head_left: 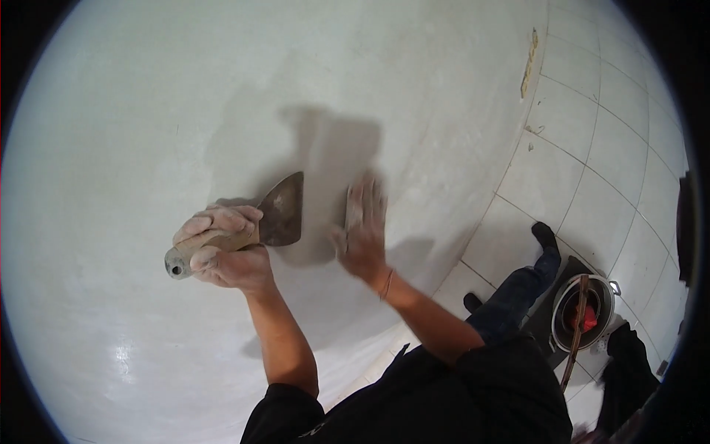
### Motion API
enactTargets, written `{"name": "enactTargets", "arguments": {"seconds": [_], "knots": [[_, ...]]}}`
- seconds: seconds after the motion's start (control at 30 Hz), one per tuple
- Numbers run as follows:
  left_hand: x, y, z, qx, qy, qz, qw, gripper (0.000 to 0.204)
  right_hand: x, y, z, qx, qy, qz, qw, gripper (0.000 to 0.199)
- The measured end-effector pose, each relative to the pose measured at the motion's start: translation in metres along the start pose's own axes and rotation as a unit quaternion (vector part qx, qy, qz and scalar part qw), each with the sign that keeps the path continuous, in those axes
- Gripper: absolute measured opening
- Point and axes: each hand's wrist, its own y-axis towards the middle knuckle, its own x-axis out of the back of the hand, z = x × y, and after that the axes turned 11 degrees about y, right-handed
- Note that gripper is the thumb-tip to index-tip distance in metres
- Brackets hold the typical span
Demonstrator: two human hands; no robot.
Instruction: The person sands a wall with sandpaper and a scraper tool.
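Head view, the only one: our L grip (225, 248) is wrapped snugly round the handle of a scraper (281, 213), fingers on the upper side, thumb on the lower. The dark, flared blade sticks out just right of that grip, i.e. between our two hands; the handle's butt w/ its hole pokes out on the far left. All this is in front of a pale wall (414, 66) — can't tell if the blade touches it.

Our R grip (362, 229), right of the blade, has its fingers straight and close together. A dark edge shows next to them, but we can't tell if that's a held item or just shadow.

Handling: we'd guess the scraper is light, w/ a stiff handle and prob. a slightly springy blade; not fragile, tho the thin edge could nick or bend. Dust on our fingers may make it a bit slippery, so best hold is the handle's thick middle, as now — keep skin off the blade edge.

Well off to the R grip's lower right, a round pot (613, 307) w/ a stick (577, 333) across it.
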Motion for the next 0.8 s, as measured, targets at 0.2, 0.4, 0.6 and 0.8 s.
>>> {"name": "enactTargets", "arguments": {"seconds": [0.2,0.4,0.6,0.8], "knots": [[0.001,-0.001,-0.010,0.003,-0.008,-0.020,1.000,0.046,0.004,0.015,0.004,0.040,0.018,-0.014,0.999,0.078],[0.017,-0.015,-0.018,0.014,0.012,0.010,1.000,0.053,0.017,0.017,-0.003,0.012,-0.037,0.020,0.999,0.076],[0.043,-0.033,-0.045,0.013,-0.133,0.045,0.990,0.035,0.014,0.007,-0.012,0.005,-0.079,0.053,0.995,0.074],[0.066,-0.034,-0.053,0.020,-0.124,0.035,0.991,0.026,0.003,-0.007,-0.014,0.010,-0.055,0.027,0.998,0.076]]}}
